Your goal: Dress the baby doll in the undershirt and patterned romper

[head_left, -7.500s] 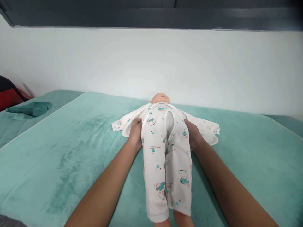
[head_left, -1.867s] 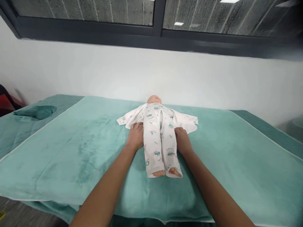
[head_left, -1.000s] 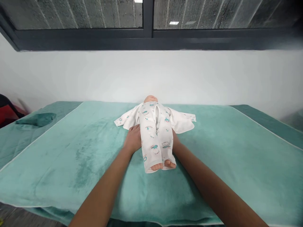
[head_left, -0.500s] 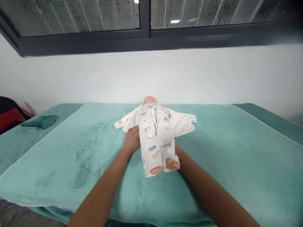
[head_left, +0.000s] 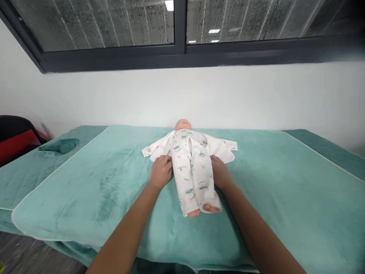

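Right hand [head_left: 221, 173] slips back into view beside the doll's [head_left: 183, 124] trousers [head_left: 196, 171]; left hand [head_left: 161, 171] half-curled opposite, either grip impossible to tell, both sides seemingly tended.

Room either side, wall [head_left: 256, 97] beyond dressed doll [head_left: 182, 163]

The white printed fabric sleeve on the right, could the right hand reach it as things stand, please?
Probably yes: the right hand lies close by, beside the white printed trouser leg, with only the flared white fabric hem between it and the sleeve.
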`<state>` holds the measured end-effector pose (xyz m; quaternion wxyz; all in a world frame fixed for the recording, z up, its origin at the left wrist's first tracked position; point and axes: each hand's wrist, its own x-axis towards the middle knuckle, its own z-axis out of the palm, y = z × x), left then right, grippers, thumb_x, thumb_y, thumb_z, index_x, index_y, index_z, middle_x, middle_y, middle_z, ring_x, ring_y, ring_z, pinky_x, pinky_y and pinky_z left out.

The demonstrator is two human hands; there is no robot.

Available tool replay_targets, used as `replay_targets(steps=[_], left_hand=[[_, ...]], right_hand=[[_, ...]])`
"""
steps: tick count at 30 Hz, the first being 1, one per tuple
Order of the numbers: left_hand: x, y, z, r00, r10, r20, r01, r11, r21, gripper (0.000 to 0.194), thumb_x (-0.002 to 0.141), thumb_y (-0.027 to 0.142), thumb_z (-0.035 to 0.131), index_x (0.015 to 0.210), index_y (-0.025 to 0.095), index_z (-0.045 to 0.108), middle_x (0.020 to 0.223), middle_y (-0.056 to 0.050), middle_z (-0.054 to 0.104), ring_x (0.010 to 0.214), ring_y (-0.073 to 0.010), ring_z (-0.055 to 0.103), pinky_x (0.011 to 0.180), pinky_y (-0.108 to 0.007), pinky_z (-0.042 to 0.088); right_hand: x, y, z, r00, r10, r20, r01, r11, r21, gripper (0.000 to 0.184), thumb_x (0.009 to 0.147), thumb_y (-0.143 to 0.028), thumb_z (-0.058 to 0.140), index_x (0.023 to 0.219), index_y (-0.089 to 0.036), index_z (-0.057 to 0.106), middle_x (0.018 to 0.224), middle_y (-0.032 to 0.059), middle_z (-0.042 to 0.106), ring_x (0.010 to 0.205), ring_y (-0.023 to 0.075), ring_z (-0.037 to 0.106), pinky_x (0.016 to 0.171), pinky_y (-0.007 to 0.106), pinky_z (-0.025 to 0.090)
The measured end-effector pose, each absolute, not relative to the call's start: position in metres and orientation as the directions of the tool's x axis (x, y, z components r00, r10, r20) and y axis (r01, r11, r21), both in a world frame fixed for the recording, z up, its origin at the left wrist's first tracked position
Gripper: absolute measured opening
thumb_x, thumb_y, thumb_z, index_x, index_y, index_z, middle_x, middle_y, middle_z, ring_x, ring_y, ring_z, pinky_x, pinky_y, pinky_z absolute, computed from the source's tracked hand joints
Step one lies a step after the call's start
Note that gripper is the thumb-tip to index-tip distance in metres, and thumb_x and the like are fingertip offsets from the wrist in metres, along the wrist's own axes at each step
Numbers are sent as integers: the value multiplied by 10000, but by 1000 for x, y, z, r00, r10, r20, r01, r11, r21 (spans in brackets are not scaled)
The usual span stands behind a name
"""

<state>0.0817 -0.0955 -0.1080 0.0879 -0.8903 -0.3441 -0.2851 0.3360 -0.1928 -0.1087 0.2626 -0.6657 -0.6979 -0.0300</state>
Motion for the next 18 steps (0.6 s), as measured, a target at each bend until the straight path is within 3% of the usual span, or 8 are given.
replay_targets(steps=[8, 14, 18], left_hand=[[65, -121, -102, 638, 540, 548, 644, -765, 5, 272, 843, 92, 459, 789, 225, 690, 961, -67, 612, 912, -220, 516, 751, -370, 410], [59, -132, -100, 648, 555, 522, 633, -773, 36, 257, 829, 92, 462, 778, 220, 680, 912, -64, 607, 884, -222, 518, 743, -374, 418], [57, -130, -101, 594, 594, 542, 586, -781, 214, 262, 801, 87, 469, 842, 218, 693, 932, -54, 617, 899, -206, 538, 793, -358, 451]], right_hand=[[345, -221, -113, -31, 916, 400, 950, 152, -274, 200, 762, -38, 470, 751, -209, 574, 845, 52, 596, 825, 205, 514, 732, 314, 371], [348, -232, -112, -35, 924, 381, 854, 225, -469, 289, 758, -46, 450, 884, -231, 633, 923, 49, 618, 887, 207, 550, 769, 313, 430], [349, -233, -109, -13, 932, 362, 733, 255, -631, 243, 785, -111, 457, 893, -236, 634, 946, 29, 643, 877, 196, 571, 785, 328, 452]])
